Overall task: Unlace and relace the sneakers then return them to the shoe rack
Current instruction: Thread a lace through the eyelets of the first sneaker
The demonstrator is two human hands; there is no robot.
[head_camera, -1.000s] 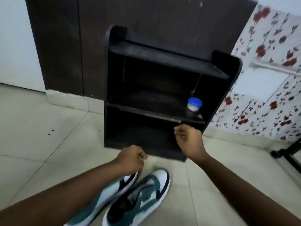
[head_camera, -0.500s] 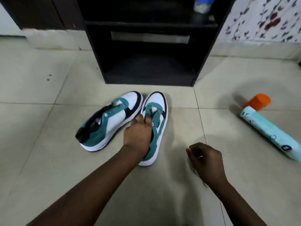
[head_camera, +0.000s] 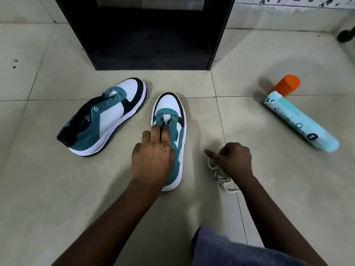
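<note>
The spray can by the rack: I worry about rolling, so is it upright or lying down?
Lying down. The spray can rests on its side on the floor tiles, its orange cap pointing toward the wall.

Floor tiles [head_camera: 57, 189] – smooth, pale, faintly glossy with thin grout lines. Sneakers: left one [head_camera: 107, 116] and right one [head_camera: 172, 120] – matt suede-like teal panels, smooth white leather-look panels, white rubbery soles. Shoe rack [head_camera: 149, 35] matt black board. Spray can [head_camera: 299, 120] smooth, slight sheen, orange plastic cap. Laces [head_camera: 219, 175] white woven cord.
</note>
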